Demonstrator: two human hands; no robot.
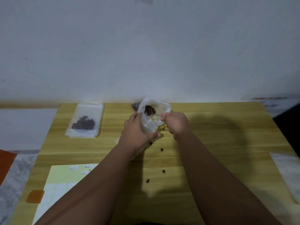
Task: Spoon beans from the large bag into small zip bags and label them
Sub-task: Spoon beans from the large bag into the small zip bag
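Observation:
My left hand (135,130) grips a small clear zip bag (152,120) upright, its mouth held open. My right hand (176,125) holds a spoon (150,110) heaped with dark beans over the bag's mouth; the handle is mostly hidden in my fist. Behind the small bag, part of the large bag of beans (135,106) shows at the table's far edge. A filled zip bag (85,121) with dark beans lies flat on a stack of bags at the far left.
Several loose beans (161,149) lie scattered on the wooden table (219,143) below my hands. A yellow label sheet (65,177) lies at the front left with an orange tape piece (34,196) beside it. Clear plastic (287,169) lies at the right edge.

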